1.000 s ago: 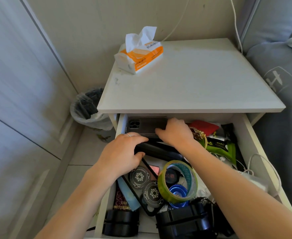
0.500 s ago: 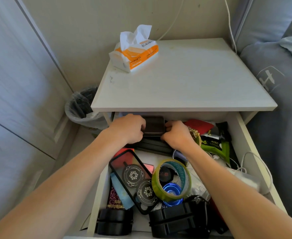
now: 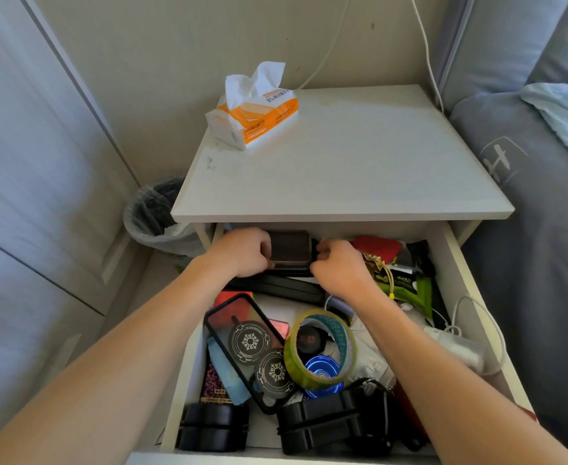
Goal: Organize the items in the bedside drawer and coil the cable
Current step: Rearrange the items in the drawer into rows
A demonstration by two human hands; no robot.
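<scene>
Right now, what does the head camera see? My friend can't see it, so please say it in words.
Two hands, left hand and right hand, grip a dark phone case at the back of a cluttered open drawer. A roll of tape lies nearer; a tissue pack sits on the nightstand.

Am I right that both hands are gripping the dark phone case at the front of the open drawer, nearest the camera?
Not quite: the head view shows the left hand and right hand gripping the dark phone case at the back of the drawer, under the tabletop.
</scene>
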